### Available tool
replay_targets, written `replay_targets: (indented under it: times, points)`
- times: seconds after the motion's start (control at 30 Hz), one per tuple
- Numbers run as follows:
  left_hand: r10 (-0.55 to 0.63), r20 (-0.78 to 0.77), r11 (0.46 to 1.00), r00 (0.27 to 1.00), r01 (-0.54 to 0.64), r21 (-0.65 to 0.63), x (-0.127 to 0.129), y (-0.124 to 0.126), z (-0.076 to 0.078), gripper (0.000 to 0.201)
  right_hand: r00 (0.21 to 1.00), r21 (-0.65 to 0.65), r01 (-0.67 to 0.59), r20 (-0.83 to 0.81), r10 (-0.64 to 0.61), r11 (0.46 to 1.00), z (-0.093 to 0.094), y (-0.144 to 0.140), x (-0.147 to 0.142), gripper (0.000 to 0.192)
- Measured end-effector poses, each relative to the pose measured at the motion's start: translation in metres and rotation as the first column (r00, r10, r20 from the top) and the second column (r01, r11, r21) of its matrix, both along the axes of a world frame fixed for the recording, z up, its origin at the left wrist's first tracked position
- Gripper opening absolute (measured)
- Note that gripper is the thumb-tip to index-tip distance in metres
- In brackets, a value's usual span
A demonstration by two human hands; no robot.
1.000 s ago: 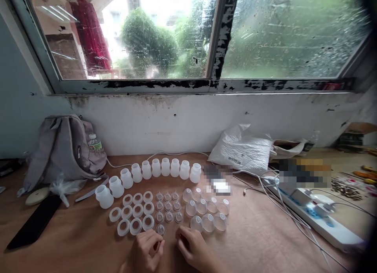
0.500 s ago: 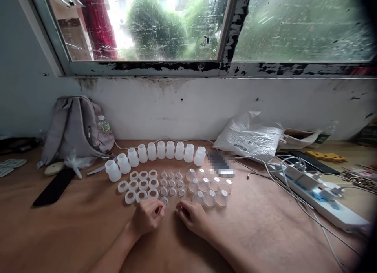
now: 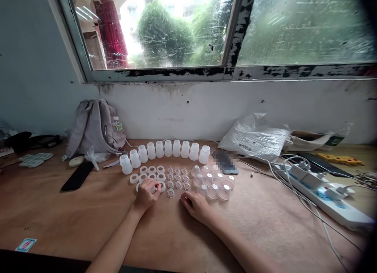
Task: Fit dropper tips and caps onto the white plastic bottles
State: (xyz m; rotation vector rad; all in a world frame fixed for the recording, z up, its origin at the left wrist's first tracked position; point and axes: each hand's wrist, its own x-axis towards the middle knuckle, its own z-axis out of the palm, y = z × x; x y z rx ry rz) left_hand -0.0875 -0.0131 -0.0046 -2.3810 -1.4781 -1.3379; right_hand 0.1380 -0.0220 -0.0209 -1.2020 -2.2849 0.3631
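Note:
Over the front of a group of white screw rings (image 3: pixel 134 179) is my left hand (image 3: pixel 146 194), its fingers reaching forward and its thumb apart; it hides some rings, and nothing is visibly held. My right hand (image 3: pixel 194 205) rests on the table with loosely curled fingers, with no object showing in it. Between and beyond the hands lie several small clear nipple-like pieces (image 3: pixel 178 178) in rows. Right of these, clear dome caps (image 3: pixel 212 192) stand in rows, nearest to my right hand. Several frosted white bottles (image 3: pixel 168 148) form an arc behind everything, upright and uncapped.
A grey backpack (image 3: pixel 91 128) leans at the back left, near a black flat object (image 3: pixel 77 177). At the right are a phone (image 3: pixel 226 165), a silvery plastic parcel (image 3: pixel 255 137), and a white power strip (image 3: pixel 338 206) with trailing cables. A window (image 3: pixel 176 33) lies beyond the wall.
My left hand has moved forward and left, from beside the clear pieces onto the rings, and its fingers have stretched out. My right hand stays curled on the table. The view has shifted left.

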Motion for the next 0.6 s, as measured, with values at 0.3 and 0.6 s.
replay_targets:
  times: [0.3, 0.6]
  points:
    - [0.065, -0.222, 0.997, 0.973, -0.070, -0.016, 0.001, 0.001, 0.000, 0.008, 0.988, 0.191, -0.011, 0.154, -0.019, 0.981, 0.005, 0.000, -0.021, 0.021]
    - [-0.204, 0.064, 0.978, 0.977, 0.207, -0.037, 0.004, -0.006, -0.003, 0.006, 0.986, 0.156, -0.121, 0.130, 0.101, 0.980, 0.007, 0.006, -0.032, 0.011]
